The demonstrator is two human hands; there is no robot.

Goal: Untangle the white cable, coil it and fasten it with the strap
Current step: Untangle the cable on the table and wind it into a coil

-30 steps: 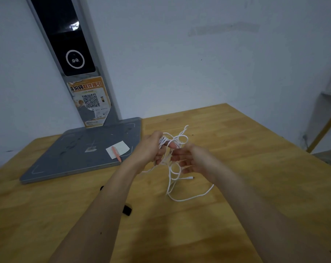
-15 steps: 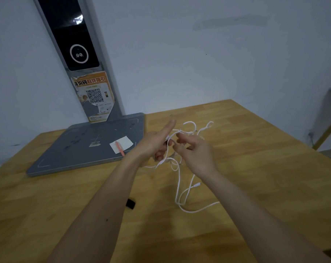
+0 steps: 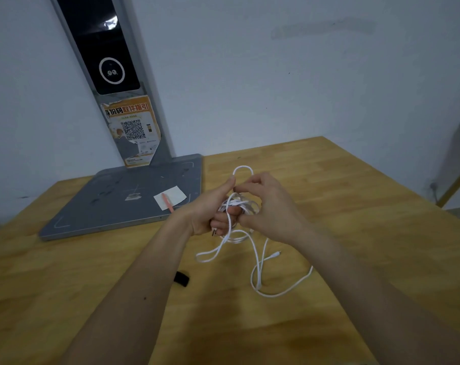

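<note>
A tangled white cable (image 3: 258, 270) hangs between both hands above the wooden table (image 3: 355, 246), with loose loops trailing onto the tabletop. My left hand (image 3: 213, 209) grips a bunch of cable turns, and a plug end pokes out below its fingers. My right hand (image 3: 268, 206) pinches a strand beside it, and one loop stands up above the fingers. The other small plug lies on the table to the right. A black strap (image 3: 182, 278) lies on the table, partly hidden under my left forearm.
A grey flat base (image 3: 105, 206) with a tall slanted post carrying a QR-code sticker stands at the back left. A white paper slip and an orange pen (image 3: 168, 203) lie on the base. A white wall is behind. The table's right edge runs diagonally at the right.
Both hands have drawn closer together and the cable has bunched up in my left hand. The upper loops have collapsed into one loop above the fingers; my left forefinger has curled in.
</note>
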